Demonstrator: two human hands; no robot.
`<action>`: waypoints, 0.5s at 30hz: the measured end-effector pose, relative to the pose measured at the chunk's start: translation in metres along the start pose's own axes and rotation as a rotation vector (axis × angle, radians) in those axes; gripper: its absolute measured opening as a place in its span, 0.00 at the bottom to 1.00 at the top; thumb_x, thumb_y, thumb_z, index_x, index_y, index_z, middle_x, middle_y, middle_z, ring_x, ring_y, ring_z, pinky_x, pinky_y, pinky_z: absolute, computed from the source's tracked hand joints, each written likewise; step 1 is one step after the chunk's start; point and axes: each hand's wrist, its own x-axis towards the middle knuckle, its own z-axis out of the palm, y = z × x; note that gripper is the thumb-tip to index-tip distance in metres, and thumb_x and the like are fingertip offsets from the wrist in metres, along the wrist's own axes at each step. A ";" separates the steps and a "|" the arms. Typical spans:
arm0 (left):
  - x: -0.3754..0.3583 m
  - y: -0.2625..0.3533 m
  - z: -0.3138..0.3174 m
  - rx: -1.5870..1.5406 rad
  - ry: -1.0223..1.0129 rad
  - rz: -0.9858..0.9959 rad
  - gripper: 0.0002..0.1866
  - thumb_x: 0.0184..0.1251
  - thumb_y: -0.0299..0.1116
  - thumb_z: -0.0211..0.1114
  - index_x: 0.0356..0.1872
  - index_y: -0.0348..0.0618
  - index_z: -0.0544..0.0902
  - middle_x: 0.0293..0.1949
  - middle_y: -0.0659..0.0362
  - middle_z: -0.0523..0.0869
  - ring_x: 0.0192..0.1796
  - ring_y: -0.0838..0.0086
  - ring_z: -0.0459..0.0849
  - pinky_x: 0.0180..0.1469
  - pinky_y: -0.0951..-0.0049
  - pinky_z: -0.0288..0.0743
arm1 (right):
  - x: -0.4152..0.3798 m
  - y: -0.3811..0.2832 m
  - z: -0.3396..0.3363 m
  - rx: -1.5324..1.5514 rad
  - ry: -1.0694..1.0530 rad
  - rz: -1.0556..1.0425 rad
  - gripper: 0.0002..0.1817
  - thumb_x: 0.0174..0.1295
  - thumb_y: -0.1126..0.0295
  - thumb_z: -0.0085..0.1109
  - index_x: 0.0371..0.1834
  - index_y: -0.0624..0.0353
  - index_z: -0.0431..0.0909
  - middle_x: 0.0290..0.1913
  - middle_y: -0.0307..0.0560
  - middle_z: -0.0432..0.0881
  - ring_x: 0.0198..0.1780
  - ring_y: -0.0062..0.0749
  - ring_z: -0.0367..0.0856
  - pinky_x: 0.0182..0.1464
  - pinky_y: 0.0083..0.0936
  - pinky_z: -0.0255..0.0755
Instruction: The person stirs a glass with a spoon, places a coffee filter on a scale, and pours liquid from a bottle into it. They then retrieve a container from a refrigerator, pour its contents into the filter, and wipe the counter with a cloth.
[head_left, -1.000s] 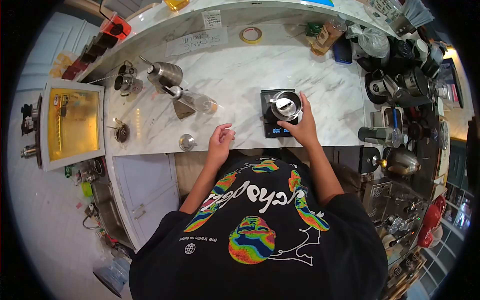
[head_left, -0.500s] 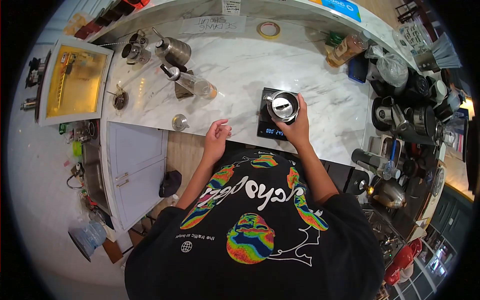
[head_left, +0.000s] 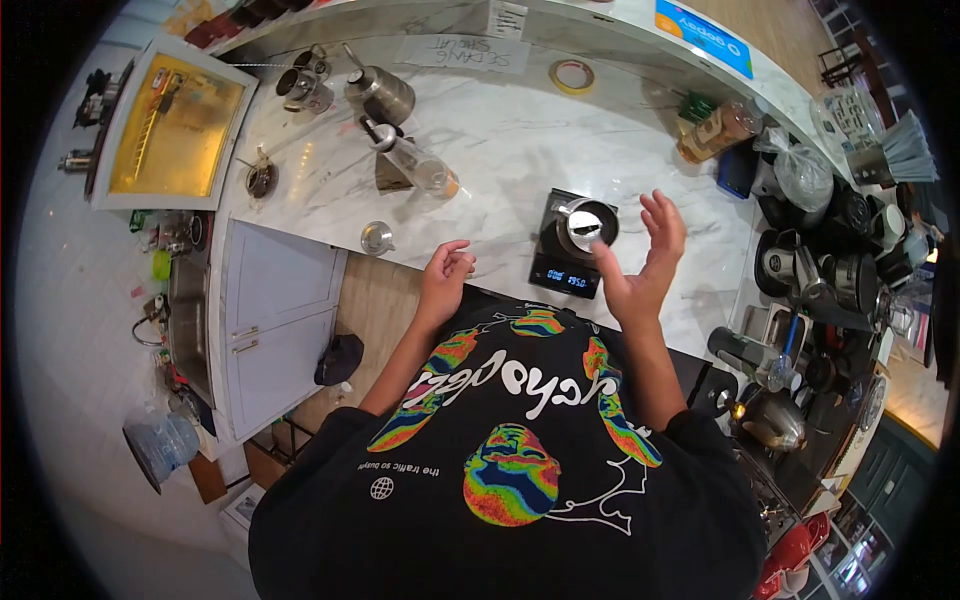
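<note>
A small stainless steel pitcher (head_left: 577, 228) sits on the black digital scale (head_left: 566, 278), whose blue digits are lit. Just to the pitcher's right is my right hand (head_left: 648, 258), empty, with thumb and fingers spread apart; the thumb tip overlaps the pitcher's edge in view. My left hand (head_left: 446, 280) hovers at the counter's front edge, its fingers loosely bent and nothing in them. Left of that hand stands a small clear glass cup (head_left: 377, 238). Farther back, a clear bottle with a dark spout (head_left: 425, 172) holds a little amber liquid.
On the marble counter (head_left: 500, 130) are a gooseneck kettle (head_left: 382, 96), a tape roll (head_left: 571, 76) and a lying bottle (head_left: 718, 132). Pitchers and other dark vessels crowd the right side, near a tied plastic bag (head_left: 803, 178). A yellow-lit glass-fronted box (head_left: 178, 130) stands at the left.
My right hand has let go of the pitcher and opened beside it, while the pitcher stays on the scale. The scale's digits have changed. The whole view has shifted slightly.
</note>
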 end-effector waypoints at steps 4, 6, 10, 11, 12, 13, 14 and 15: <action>0.002 -0.012 -0.023 -0.036 0.036 0.015 0.18 0.82 0.38 0.63 0.66 0.44 0.79 0.49 0.58 0.89 0.50 0.76 0.87 0.50 0.76 0.76 | 0.033 -0.034 0.026 0.054 0.061 -0.098 0.41 0.55 0.74 0.79 0.73 0.63 0.68 0.70 0.63 0.75 0.68 0.53 0.78 0.70 0.42 0.72; 0.005 -0.011 -0.037 -0.072 0.056 0.014 0.18 0.82 0.35 0.64 0.66 0.42 0.79 0.48 0.58 0.88 0.49 0.77 0.86 0.51 0.76 0.77 | 0.042 -0.048 0.047 0.059 -0.006 -0.083 0.38 0.56 0.74 0.78 0.70 0.64 0.71 0.67 0.62 0.78 0.67 0.54 0.78 0.70 0.41 0.71; 0.012 -0.014 -0.075 -0.155 0.079 0.041 0.17 0.80 0.32 0.66 0.64 0.39 0.79 0.44 0.60 0.86 0.45 0.80 0.84 0.52 0.77 0.78 | 0.045 -0.072 0.101 0.079 -0.183 0.085 0.39 0.57 0.70 0.79 0.72 0.62 0.70 0.68 0.59 0.77 0.68 0.52 0.78 0.70 0.39 0.71; 0.013 -0.018 -0.087 -0.173 0.079 0.060 0.17 0.80 0.32 0.66 0.64 0.38 0.79 0.44 0.61 0.86 0.45 0.80 0.83 0.52 0.78 0.78 | 0.044 -0.075 0.117 0.086 -0.227 0.146 0.40 0.58 0.68 0.79 0.73 0.62 0.70 0.68 0.59 0.76 0.68 0.52 0.77 0.70 0.39 0.71; 0.014 -0.018 -0.099 -0.161 0.087 0.065 0.17 0.80 0.32 0.66 0.64 0.38 0.79 0.43 0.61 0.85 0.45 0.80 0.83 0.52 0.78 0.78 | 0.043 -0.074 0.132 0.082 -0.261 0.166 0.40 0.59 0.67 0.79 0.73 0.62 0.70 0.68 0.59 0.76 0.68 0.52 0.77 0.70 0.40 0.71; 0.017 -0.017 -0.112 -0.150 0.092 0.069 0.17 0.80 0.32 0.66 0.64 0.38 0.79 0.43 0.61 0.85 0.44 0.81 0.83 0.51 0.78 0.78 | 0.042 -0.070 0.149 0.075 -0.294 0.187 0.40 0.59 0.65 0.79 0.73 0.62 0.69 0.68 0.59 0.76 0.69 0.52 0.77 0.70 0.40 0.71; 0.018 -0.016 -0.124 -0.140 0.096 0.074 0.17 0.80 0.32 0.66 0.64 0.38 0.79 0.43 0.61 0.85 0.44 0.81 0.82 0.51 0.78 0.78 | 0.040 -0.068 0.164 0.065 -0.327 0.208 0.40 0.60 0.64 0.79 0.74 0.61 0.69 0.68 0.59 0.76 0.69 0.52 0.77 0.70 0.40 0.71; 0.020 -0.016 -0.137 -0.115 0.090 0.070 0.17 0.81 0.31 0.65 0.64 0.37 0.79 0.44 0.60 0.86 0.46 0.79 0.84 0.53 0.77 0.78 | 0.038 -0.066 0.178 0.055 -0.338 0.233 0.41 0.60 0.64 0.79 0.75 0.60 0.68 0.70 0.57 0.76 0.70 0.49 0.76 0.70 0.42 0.72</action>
